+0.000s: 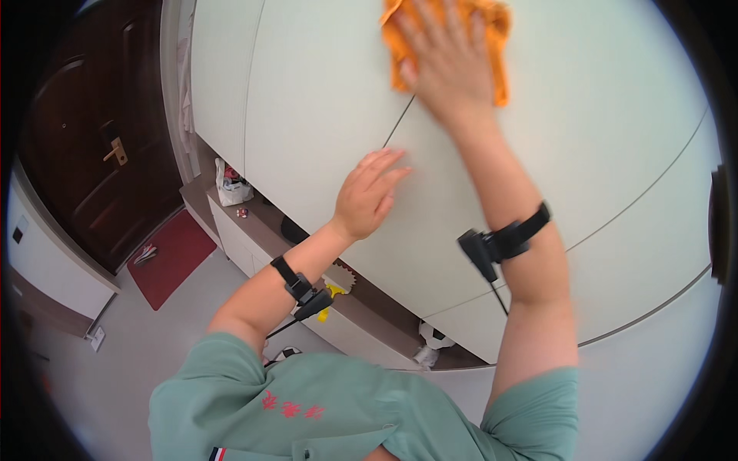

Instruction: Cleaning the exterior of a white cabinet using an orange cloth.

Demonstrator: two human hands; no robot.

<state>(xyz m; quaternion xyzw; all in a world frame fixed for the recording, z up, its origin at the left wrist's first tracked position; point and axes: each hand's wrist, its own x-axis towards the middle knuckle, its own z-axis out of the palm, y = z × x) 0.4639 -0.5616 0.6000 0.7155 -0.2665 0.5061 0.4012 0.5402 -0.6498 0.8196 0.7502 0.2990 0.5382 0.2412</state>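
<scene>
My right hand [452, 72] lies flat on an orange cloth [499, 37], its fingers spread, and presses it against a pale cabinet door [323, 75] at the top of the view. Part of the cloth is hidden under the palm, and the hand is slightly blurred. Lower down, my left hand [366, 193] holds nothing. Its fingers are a little apart, beside the dark seam [399, 120] between two door panels. Whether its fingertips touch the panel, I cannot tell. Black straps with small devices circle both forearms.
Below the doors runs an open brown shelf [375, 308] with a white bag [233, 187], a yellow-handled tool [334, 290] and a black-and-white ball [435, 336]. To the left are a dark brown door [86, 138] and a red mat [173, 256] with a shoe [145, 254].
</scene>
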